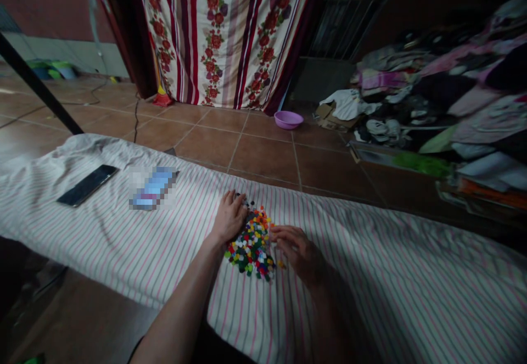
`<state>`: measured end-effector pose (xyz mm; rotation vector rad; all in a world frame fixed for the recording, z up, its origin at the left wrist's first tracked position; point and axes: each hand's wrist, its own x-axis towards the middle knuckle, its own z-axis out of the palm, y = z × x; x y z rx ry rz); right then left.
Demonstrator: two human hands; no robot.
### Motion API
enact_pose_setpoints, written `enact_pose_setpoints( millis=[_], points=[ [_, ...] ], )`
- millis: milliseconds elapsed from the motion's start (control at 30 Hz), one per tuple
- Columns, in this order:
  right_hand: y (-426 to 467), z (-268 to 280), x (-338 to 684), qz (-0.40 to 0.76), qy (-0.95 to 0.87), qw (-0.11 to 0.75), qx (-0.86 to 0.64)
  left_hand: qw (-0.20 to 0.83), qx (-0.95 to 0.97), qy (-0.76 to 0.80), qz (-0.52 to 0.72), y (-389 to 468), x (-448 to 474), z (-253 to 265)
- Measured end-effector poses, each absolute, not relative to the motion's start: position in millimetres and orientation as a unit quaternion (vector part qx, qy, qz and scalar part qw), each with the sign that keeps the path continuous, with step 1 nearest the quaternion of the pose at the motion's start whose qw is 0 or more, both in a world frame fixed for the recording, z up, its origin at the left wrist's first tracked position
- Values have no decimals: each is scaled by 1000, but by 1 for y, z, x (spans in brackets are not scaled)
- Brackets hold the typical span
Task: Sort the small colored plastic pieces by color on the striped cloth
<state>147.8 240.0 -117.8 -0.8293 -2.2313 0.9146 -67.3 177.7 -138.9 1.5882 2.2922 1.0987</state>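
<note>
**Striped cloth (164, 254), two bare hands and a pile of small coloured pieces (252, 240)**

The setting is a brown tiled floor (259, 144), bounded at the back by a hanging floral curtain (230, 34) and at the right by a heap of clothes (436, 78). A pink basin (289, 121) stands on the tiles, well apart from the work. The cloth covers a raised surface in front of the person; its pale ground presumably helps the bright pieces stand out. At the left lie a dark phone (87, 185) and a second, blurred device (154, 188), both clear of the pile, probably to leave the hands room.

The hands flank the pile. The left hand (230, 216) rests palm down along its upper left edge, fingers extended rather than clenched, a posture that would suit steadying or spreading; whether anything is caught beneath its fingertips cannot be told. The right hand (298, 251) is at the right edge, fingers bent and drawn together as if for picking; whether they grip a piece cannot be told.

The pile lies on the cloth between the hands. Dark pieces (251, 217) gather beside the left fingers, orange ones (262, 213) near the top, and yellow ones (281, 264) just outside, below the right fingers.
</note>
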Motion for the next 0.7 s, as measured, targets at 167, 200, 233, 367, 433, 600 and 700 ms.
enact_pose_setpoints(
  millis=[167, 200, 233, 367, 433, 600, 700],
  points=[
    [248, -128, 150, 306, -825, 299, -369, 51, 559, 763, 322, 185, -66, -145],
    [248, -129, 147, 288, -832, 299, -368, 48, 564, 763, 312, 186, -66, -146],
    [248, -131, 143, 268, -840, 301, -363, 46, 570, 762, 304, 187, -65, -147],
    [247, -138, 124, 198, -864, 309, -345, 43, 610, 735, 292, 188, -62, -145],
    [245, -142, 115, 192, -866, 311, -341, 57, 633, 714, 293, 186, -60, -140],
    [241, -144, 102, 235, -867, 315, -305, 143, 674, 658, 304, 172, -53, -119],
    [235, -139, 101, 269, -868, 302, -288, 188, 663, 646, 327, 162, -51, -110]
  ],
)
